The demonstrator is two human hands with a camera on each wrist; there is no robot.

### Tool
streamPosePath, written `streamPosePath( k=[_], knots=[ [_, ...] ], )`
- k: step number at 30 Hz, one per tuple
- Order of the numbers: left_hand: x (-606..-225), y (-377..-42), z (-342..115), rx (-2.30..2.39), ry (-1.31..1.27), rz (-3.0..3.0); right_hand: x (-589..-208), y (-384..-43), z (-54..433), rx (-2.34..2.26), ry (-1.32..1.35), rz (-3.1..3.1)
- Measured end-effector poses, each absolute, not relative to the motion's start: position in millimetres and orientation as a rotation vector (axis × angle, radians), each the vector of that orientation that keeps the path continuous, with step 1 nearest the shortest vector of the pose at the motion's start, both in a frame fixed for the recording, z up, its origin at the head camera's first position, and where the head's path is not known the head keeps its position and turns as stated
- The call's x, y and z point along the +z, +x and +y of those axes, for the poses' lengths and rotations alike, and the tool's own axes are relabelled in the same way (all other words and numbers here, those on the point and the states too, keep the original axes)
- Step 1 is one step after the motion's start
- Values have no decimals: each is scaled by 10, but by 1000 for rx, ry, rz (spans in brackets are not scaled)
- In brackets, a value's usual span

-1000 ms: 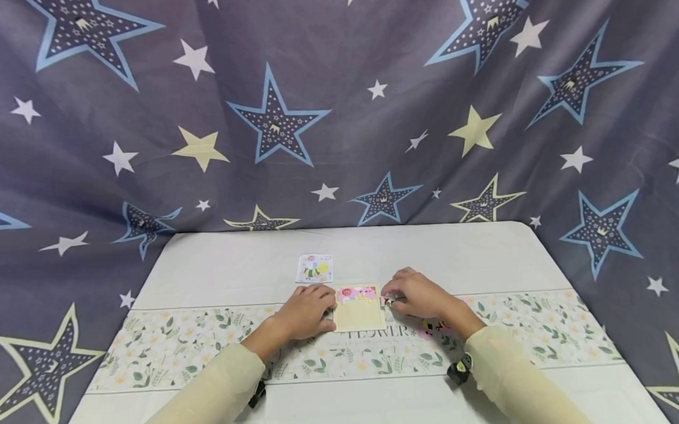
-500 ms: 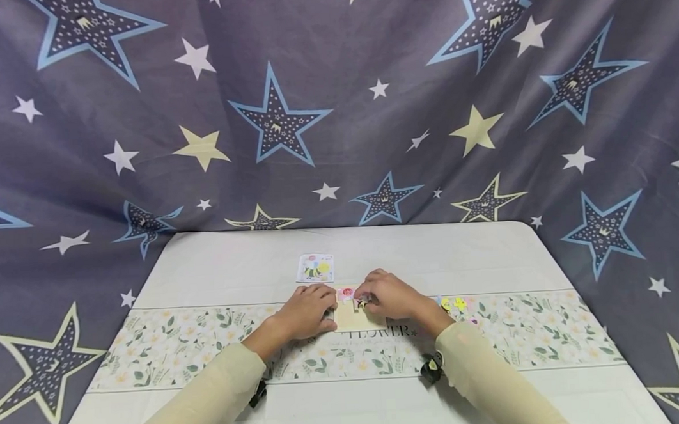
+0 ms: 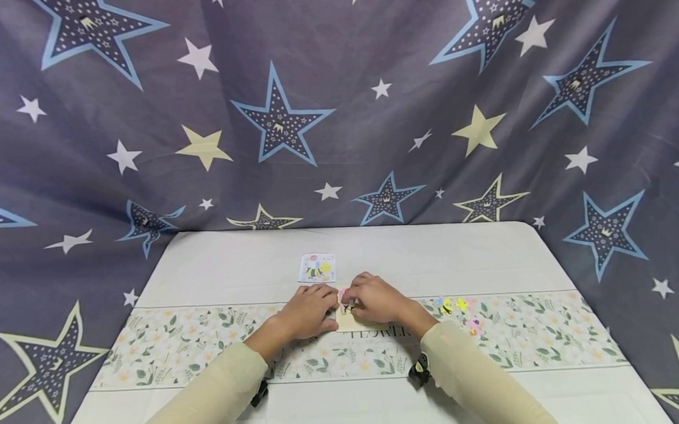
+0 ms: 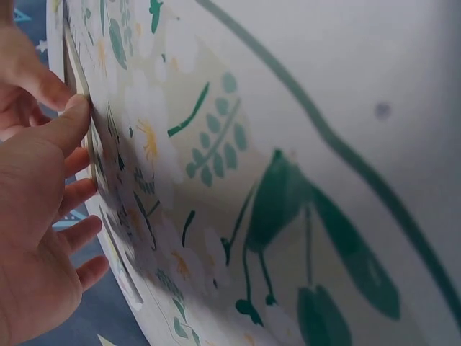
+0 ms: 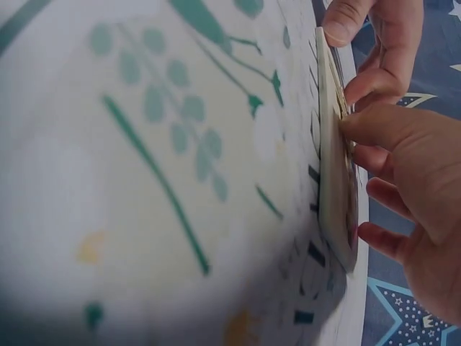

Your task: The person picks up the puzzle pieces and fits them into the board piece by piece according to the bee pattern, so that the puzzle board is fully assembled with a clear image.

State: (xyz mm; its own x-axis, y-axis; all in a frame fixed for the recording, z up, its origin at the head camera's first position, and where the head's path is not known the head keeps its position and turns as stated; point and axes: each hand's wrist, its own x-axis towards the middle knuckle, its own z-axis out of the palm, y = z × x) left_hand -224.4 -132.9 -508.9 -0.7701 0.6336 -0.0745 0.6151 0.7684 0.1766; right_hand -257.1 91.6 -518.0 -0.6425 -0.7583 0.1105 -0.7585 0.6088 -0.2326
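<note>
A pale wooden jigsaw puzzle board [image 3: 354,324] lies on the printed band of the tablecloth, with pink pieces along its far edge mostly hidden by fingers. My left hand [image 3: 308,311] holds the board's left side, thumb by the near corner and fingers farther back. Over the board, my right hand [image 3: 377,300] pinches a small puzzle piece [image 3: 346,309] with a dark pattern, close to the left hand's fingertips. Seen from the right wrist, the board's near edge [image 5: 330,158] lies flat, and the right thumb [image 5: 374,126] reaches over it.
Just behind the board lies a square picture card [image 3: 317,268] with a bee on it. Several loose puzzle pieces [image 3: 462,304], yellow, blue and pink, are scattered right of the right forearm. A star-patterned curtain [image 3: 334,110] hangs behind the table.
My right hand has moved left from beside the board to over its left part, bringing the small puzzle piece along. Loose pieces on the right have come into view. The left hand stays put.
</note>
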Motion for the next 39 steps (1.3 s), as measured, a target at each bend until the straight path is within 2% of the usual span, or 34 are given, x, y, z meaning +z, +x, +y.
streamPosePath(
  k=[28,39],
  knots=[
    [-5069,-2252,-1311,228,1017,2832,-5127,-2506,932,325,1322,-2840],
    [-5068,-2245,-1303,204,997,2835,-5059,-2499,1111,414,1272,-2882]
  ],
)
